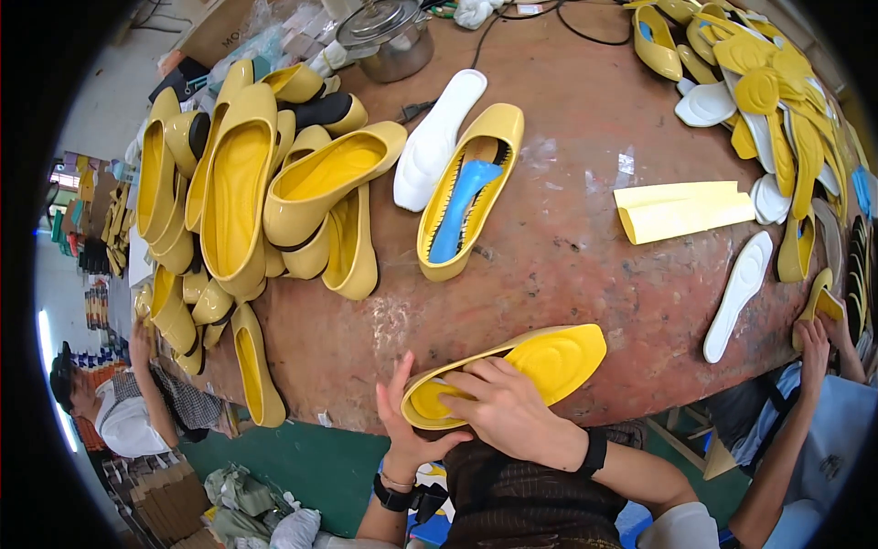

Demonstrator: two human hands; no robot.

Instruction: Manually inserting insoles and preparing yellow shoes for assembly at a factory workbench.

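Near the table's front edge lies a yellow shoe [498,348], heel to the left, with a yellow insole [567,361] in it. The insole's broad front part lies exposed toward the right. My left hand [407,425] cups the heel, thumb on the near side and fingers up along the back. Bent fingers of my right hand [503,407] reach into the heel end and press on the insole; their tips are partly hidden. Farther back, another yellow shoe [501,137] holds a blue shoe-shaped piece [462,210]. A white insole [439,137] lies beside it.
Yellow shoes [242,183] are piled at left, with a metal pot [384,41] behind. Yellow and white insoles [777,91] heap up at far right. A yellow sheet [681,210] and a white insole [737,295] lie at right. Co-workers [814,439] are at both sides.
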